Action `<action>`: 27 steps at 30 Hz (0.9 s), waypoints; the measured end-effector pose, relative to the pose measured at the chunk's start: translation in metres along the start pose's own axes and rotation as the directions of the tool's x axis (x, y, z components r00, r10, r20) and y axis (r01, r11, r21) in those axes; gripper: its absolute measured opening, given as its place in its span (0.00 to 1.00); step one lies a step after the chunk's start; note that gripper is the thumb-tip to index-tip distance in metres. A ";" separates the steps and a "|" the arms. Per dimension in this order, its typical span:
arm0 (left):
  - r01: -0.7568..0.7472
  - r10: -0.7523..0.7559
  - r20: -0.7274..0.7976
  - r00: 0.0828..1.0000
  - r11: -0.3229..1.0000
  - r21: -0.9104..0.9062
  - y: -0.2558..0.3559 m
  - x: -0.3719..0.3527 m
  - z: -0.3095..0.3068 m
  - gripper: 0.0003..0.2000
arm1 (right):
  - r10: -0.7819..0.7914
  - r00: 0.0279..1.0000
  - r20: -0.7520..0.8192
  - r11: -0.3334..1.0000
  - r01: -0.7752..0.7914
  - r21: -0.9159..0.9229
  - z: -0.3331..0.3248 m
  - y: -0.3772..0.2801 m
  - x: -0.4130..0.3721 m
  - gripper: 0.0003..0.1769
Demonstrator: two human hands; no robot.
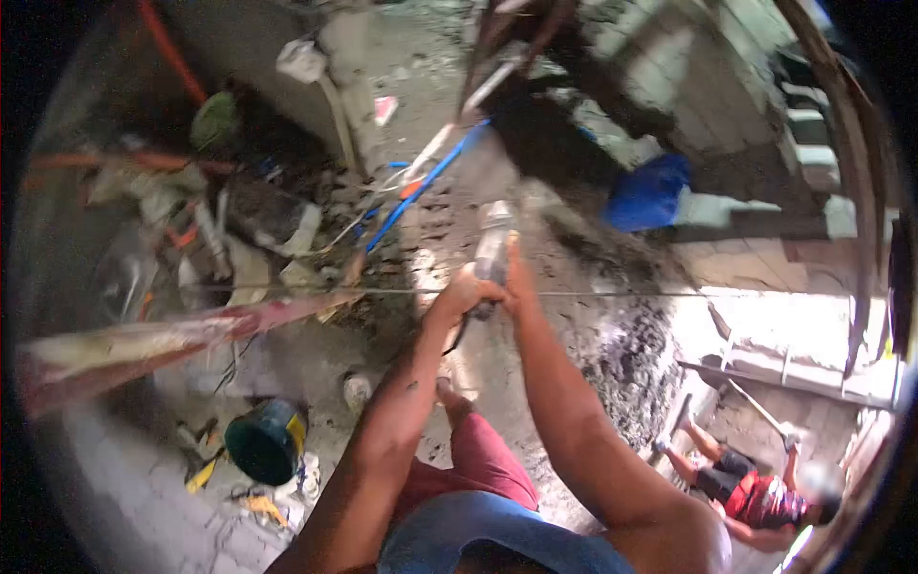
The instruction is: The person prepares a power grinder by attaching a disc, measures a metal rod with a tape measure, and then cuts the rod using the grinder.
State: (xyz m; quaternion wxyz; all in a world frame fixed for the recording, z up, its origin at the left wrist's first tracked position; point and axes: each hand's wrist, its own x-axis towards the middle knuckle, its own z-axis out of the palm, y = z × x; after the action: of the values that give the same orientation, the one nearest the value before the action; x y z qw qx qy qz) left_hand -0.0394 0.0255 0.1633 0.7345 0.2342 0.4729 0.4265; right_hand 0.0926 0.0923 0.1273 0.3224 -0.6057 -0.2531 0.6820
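While both hands (469, 289) (516, 285) grip a tool (492, 239), the bucket (273, 438) has an indistinct interior.

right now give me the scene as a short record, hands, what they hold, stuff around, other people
left hand: closed around the tool
right hand: gripping the tool from its other side
tool: grey front end pointing away from the wearer; exact type too blurred to tell
left side: dark green bucket, red-and-pale beam
ahead: blue tube slanting over littered ground
lower right: another person holding a long handle
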 end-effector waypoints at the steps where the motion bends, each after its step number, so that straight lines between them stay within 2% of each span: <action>1: -0.025 0.025 0.001 1.000 0.991 0.134 -0.025 0.018 -0.011 0.14 | 0.021 0.999 0.035 0.998 -0.023 0.058 0.008 -0.002 -0.007 0.39; 2: -0.078 0.086 -0.096 0.992 0.994 0.077 -0.006 0.003 -0.002 0.15 | -0.022 0.985 0.169 0.996 0.006 0.091 0.004 0.003 -0.005 0.39; 3: -0.112 0.151 -0.130 0.980 0.958 0.265 -0.065 0.043 -0.024 0.15 | -0.067 0.954 0.293 0.991 0.028 0.134 -0.001 0.009 -0.002 0.39; 4: -0.001 0.041 -0.151 0.988 0.967 0.254 -0.037 0.025 -0.016 0.17 | -0.005 0.961 0.275 0.971 -0.061 0.230 0.004 0.009 -0.008 0.36; 5: -0.125 0.223 -0.163 0.961 0.877 0.465 -0.041 0.023 -0.016 0.20 | 0.053 0.966 0.253 0.936 -0.136 0.325 0.009 0.002 -0.015 0.34; 6: -0.118 0.285 -0.254 0.924 0.845 0.521 -0.023 0.005 -0.005 0.22 | 0.072 0.960 0.271 0.934 -0.161 0.320 0.009 0.003 -0.018 0.34; 8: 0.017 0.291 -0.321 0.901 0.717 0.697 -0.039 0.000 0.004 0.24 | 0.130 0.973 0.192 0.951 -0.177 0.252 0.006 0.004 -0.021 0.24; 9: 0.097 0.297 -0.365 0.882 0.644 0.758 -0.039 -0.015 0.011 0.25 | 0.141 0.968 0.206 0.949 -0.192 0.249 0.000 0.010 -0.024 0.24; 10: 0.133 0.211 -0.346 0.914 0.651 0.747 -0.043 -0.025 0.011 0.28 | 0.156 0.966 0.208 0.965 -0.194 0.175 -0.008 0.021 -0.023 0.19; 11: 0.140 0.214 -0.356 0.910 0.649 0.748 -0.048 -0.036 0.012 0.28 | 0.166 0.964 0.207 0.976 -0.190 0.102 -0.013 0.035 -0.022 0.14; 12: 0.078 0.305 -0.352 0.885 0.647 0.759 -0.061 -0.047 0.014 0.29 | 0.157 0.981 0.114 0.975 -0.172 0.141 -0.015 0.055 -0.022 0.12; 13: 0.013 0.396 -0.339 0.853 0.634 0.773 -0.077 -0.056 0.013 0.30 | 0.154 0.981 0.118 0.974 -0.170 0.148 -0.014 0.064 -0.034 0.12; 14: -0.112 0.504 -0.280 0.817 0.616 0.780 -0.103 -0.066 0.003 0.38 | 0.183 0.965 0.189 0.952 -0.222 0.212 -0.012 0.075 -0.051 0.12; 15: -0.115 0.503 -0.271 0.821 0.610 0.784 -0.108 -0.086 0.003 0.38 | 0.205 0.944 0.258 0.922 -0.275 0.273 -0.011 0.089 -0.071 0.11; 17: 0.005 0.227 -0.271 0.935 0.758 0.652 -0.103 -0.131 -0.004 0.39 | 0.137 0.944 0.299 0.896 -0.247 0.369 -0.003 0.115 -0.110 0.10; 18: -0.005 0.231 -0.255 0.939 0.749 0.662 -0.101 -0.151 -0.011 0.39 | 0.118 0.930 0.348 0.891 -0.254 0.375 0.001 0.125 -0.132 0.11; 19: 0.098 0.102 -0.262 0.960 0.752 0.652 -0.102 -0.171 -0.020 0.44 | 0.133 0.943 0.304 0.891 -0.248 0.380 0.009 0.141 -0.145 0.12; 20: 0.203 -0.032 -0.268 0.963 0.742 0.639 -0.106 -0.193 -0.025 0.49 | 0.183 0.930 0.317 0.860 -0.308 0.407 0.010 0.155 -0.162 0.12; 21: 0.193 -0.032 -0.253 0.967 0.740 0.644 -0.123 -0.211 -0.032 0.49 | 0.229 0.915 0.332 0.827 -0.363 0.430 0.016 0.162 -0.182 0.13; 23: -0.092 0.246 -0.246 0.937 0.858 0.505 -0.159 -0.237 -0.055 0.52 | 0.184 0.940 0.286 0.874 -0.290 0.391 0.030 0.188 -0.211 0.16; 24: 0.170 -0.143 -0.194 0.970 0.977 0.129 -0.150 -0.253 -0.065 0.67 | 0.201 0.930 0.309 0.874 -0.313 0.372 0.036 0.202 -0.224 0.17; 25: 0.159 -0.137 -0.185 0.973 0.981 0.110 -0.144 -0.273 -0.073 0.67 | 0.231 0.916 0.328 0.876 -0.342 0.340 0.038 0.219 -0.240 0.18; 26: 0.065 -0.049 -0.149 0.988 0.993 0.103 -0.138 -0.292 -0.081 0.58 | 0.225 0.890 0.396 0.886 -0.356 0.296 0.041 0.233 -0.256 0.21; 27: -0.037 0.047 -0.118 0.992 0.996 0.087 -0.140 -0.309 -0.089 0.50 | 0.314 0.873 0.372 0.900 -0.399 0.176 0.038 0.255 -0.261 0.23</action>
State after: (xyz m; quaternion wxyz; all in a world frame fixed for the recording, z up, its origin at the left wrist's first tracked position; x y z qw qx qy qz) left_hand -0.1211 -0.3153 0.1720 0.6850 0.2489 0.5290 0.4347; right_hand 0.0363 -0.2702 0.1182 0.2151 -0.4725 -0.1004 0.8488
